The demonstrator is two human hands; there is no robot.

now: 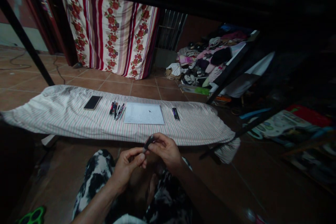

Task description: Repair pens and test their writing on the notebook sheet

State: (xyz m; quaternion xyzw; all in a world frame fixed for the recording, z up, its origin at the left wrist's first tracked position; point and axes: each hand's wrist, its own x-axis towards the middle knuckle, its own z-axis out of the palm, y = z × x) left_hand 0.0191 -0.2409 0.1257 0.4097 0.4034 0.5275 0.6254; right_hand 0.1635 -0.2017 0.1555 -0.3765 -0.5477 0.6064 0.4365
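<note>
Both my hands meet above my lap, in front of the cloth-covered bench, around one short dark pen (149, 142). My left hand (130, 162) pinches its lower end between thumb and fingers. At the upper end, my right hand (165, 148) has its thumb and fingers closed on the same pen. Beyond the hands a spiral notebook (141, 113) lies on the striped cloth, with a small dark mark on its pale page. Left of it is a group of several pens (117, 110). A few dark pens (175, 113) lie to its right.
A phone (92, 102) lies on the left part of the striped cloth (65, 119). Dark metal posts (26, 38) rise at both sides. Behind are a floral curtain (112, 35) and a heap of clothes (207, 56). A green object (33, 215) is on the floor, lower left.
</note>
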